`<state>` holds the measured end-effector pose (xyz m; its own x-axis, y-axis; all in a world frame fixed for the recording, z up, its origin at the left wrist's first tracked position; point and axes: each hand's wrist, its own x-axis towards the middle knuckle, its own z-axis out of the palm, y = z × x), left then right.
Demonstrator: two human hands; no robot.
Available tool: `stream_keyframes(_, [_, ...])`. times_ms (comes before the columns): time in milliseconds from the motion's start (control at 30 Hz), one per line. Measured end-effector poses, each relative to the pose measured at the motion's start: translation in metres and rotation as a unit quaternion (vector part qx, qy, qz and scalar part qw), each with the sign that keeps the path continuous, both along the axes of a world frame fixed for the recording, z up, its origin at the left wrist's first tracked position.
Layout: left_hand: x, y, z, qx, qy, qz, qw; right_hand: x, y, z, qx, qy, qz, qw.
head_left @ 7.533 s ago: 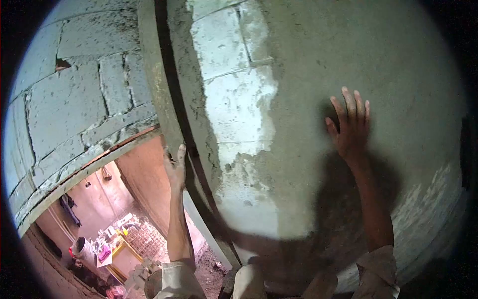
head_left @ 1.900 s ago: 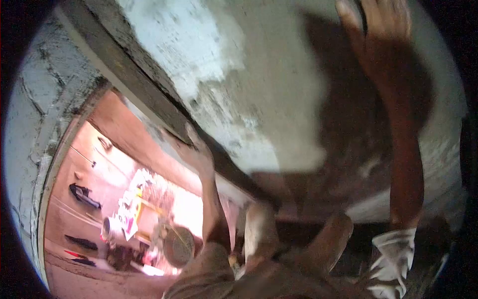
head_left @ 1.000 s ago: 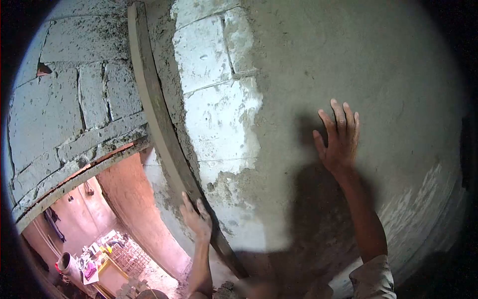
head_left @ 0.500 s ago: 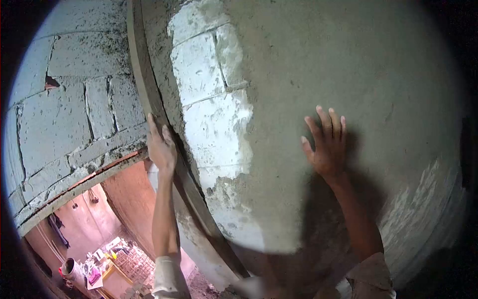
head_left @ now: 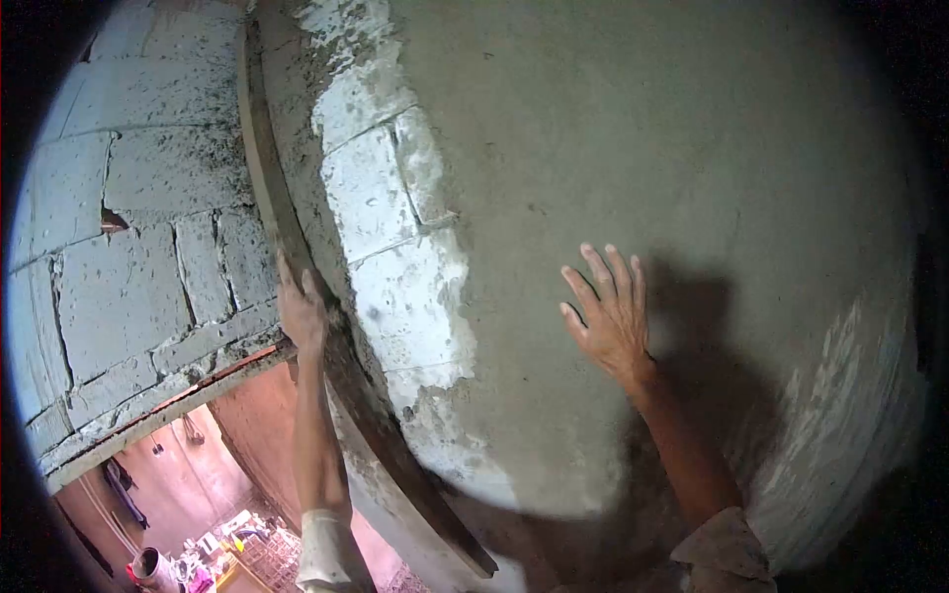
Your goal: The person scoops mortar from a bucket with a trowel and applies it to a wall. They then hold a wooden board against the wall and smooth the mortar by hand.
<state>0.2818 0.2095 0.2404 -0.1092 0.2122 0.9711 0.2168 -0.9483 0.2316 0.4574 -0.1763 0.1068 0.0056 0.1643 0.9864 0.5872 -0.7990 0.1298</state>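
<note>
My left hand [head_left: 302,314] lies against a long wooden strip [head_left: 265,148], which runs up the wall beside the doorway; its fingers point upward along the strip, stretched out. My right hand [head_left: 611,311] is spread with fingers apart against the grey plastered wall [head_left: 554,168], holding nothing, its shadow on the wall to the right. Between strip and plaster runs a band of bare, whitish blocks [head_left: 410,287] with ragged plaster edges.
Rough blockwork [head_left: 124,287] covers the left side above a doorway lintel [head_left: 168,400]. Through the opening below are a pinkish room wall [head_left: 188,474], a bucket-like container [head_left: 148,565] and cluttered items [head_left: 203,553]. Streaked plaster [head_left: 820,415] shows at the lower right.
The view has shifted, so the wall and strip appear lower and further left. Both hands appear slightly lower and further left, still in the same poses.
</note>
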Motion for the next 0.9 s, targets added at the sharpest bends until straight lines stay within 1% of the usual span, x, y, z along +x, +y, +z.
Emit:
stream_keyframes(33, [0.008, 0.008, -0.015, 0.106, -0.057, 0.000, 0.993, 0.000, -0.001, 0.000, 0.001, -0.007, 0.003, 1.000])
stream_keyframes(67, [0.007, 0.003, -0.031, 0.107, -0.053, 0.000, 0.993, 0.001, -0.001, -0.001, 0.002, -0.003, 0.004, 1.000])
stream_keyframes(133, [0.003, -0.013, -0.068, 0.037, -0.024, -0.031, 0.999, 0.002, -0.001, 0.000, 0.009, -0.024, 0.018, 0.999])
stream_keyframes(233, [0.004, -0.014, -0.142, 0.051, -0.012, -0.027, 0.998, 0.005, 0.000, -0.001, 0.016, -0.025, 0.029, 0.999])
stream_keyframes(267, [0.003, -0.015, -0.164, 0.013, 0.011, -0.026, 1.000, 0.006, 0.000, -0.001, 0.015, -0.028, 0.022, 0.999])
stream_keyframes(300, [0.003, -0.016, -0.177, -0.026, 0.035, -0.025, 0.999, 0.007, 0.000, -0.002, 0.012, -0.043, 0.019, 0.999])
stream_keyframes(367, [0.004, -0.013, -0.180, -0.027, 0.037, -0.029, 0.999, 0.006, 0.000, -0.004, 0.009, -0.039, 0.012, 0.999])
stream_keyframes(400, [0.004, -0.012, -0.177, -0.023, 0.035, -0.034, 0.999, 0.007, 0.000, -0.002, 0.010, -0.040, 0.005, 0.999])
stream_keyframes(433, [0.004, -0.014, -0.163, 0.023, 0.017, -0.038, 0.999, 0.009, 0.002, -0.002, 0.018, -0.052, 0.011, 0.998])
stream_keyframes(467, [0.003, -0.016, -0.147, 0.026, 0.016, -0.039, 0.999, 0.008, 0.002, -0.001, 0.021, -0.053, 0.010, 0.998])
stream_keyframes(533, [0.002, -0.020, -0.104, 0.098, -0.023, -0.057, 0.993, 0.008, 0.002, -0.002, 0.017, -0.047, 0.008, 0.999])
stream_keyframes(567, [0.005, -0.019, -0.080, 0.104, -0.027, -0.028, 0.994, 0.009, 0.002, -0.002, 0.018, -0.042, 0.017, 0.999])
stream_keyframes(600, [0.007, -0.015, -0.055, 0.107, -0.033, 0.003, 0.994, 0.008, 0.002, -0.002, 0.018, -0.042, 0.014, 0.999])
stream_keyframes(667, [0.010, -0.009, -0.002, 0.046, -0.009, 0.055, 0.997, 0.005, 0.002, 0.000, 0.015, -0.036, 0.007, 0.999])
stream_keyframes(767, [0.010, -0.001, 0.058, 0.060, -0.024, 0.038, 0.997, 0.002, 0.002, 0.000, 0.013, -0.036, 0.004, 0.999])
stream_keyframes(833, [0.006, -0.006, 0.082, 0.005, 0.017, 0.055, 0.998, 0.005, 0.002, -0.001, 0.016, -0.046, 0.016, 0.999])
stream_keyframes(867, [0.009, 0.001, 0.083, 0.004, 0.017, 0.054, 0.998, 0.006, 0.001, -0.001, 0.016, -0.046, 0.016, 0.999])
stream_keyframes(900, [0.013, 0.008, 0.083, 0.036, -0.011, 0.064, 0.997, 0.006, 0.000, -0.001, 0.012, -0.042, 0.014, 0.999])
